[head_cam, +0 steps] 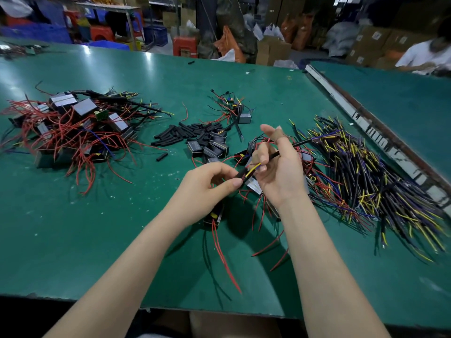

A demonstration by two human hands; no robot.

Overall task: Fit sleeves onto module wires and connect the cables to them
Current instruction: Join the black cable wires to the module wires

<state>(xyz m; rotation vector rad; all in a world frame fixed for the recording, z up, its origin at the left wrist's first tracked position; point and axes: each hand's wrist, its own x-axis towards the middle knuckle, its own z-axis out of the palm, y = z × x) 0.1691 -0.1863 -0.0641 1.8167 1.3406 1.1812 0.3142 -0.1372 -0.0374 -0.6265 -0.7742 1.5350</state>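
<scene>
Both forearms are reaching up from six o'clock over the green table, meeting just right of centre. The left hand is lying knuckles-up, its fingers curling inward and its thumb and forefinger pinching a short black sleeve together with the wires running into it. A small black module is hanging below that hand at about six o'clock from it, with red wires trailing down toward the table edge.

The right hand is turning palm toward the camera at three o'clock of the left hand. Its thumb is sticking up, its taped forefinger is extending toward twelve o'clock, and its remaining fingers are curling around a black cable that is running off toward two o'clock. The cable's yellow lead is pointing at eight o'clock into the mouth of the sleeve, where the two hands are almost touching.

A heap of loose black sleeves is lying at twelve o'clock from the hands, with several modules just beside it. A large tangle of modules with red wires is sitting at ten o'clock. A thick bundle of black cables with yellow and blue leads is spreading at three o'clock. Another person in a white shirt is sitting at two o'clock, far across.
</scene>
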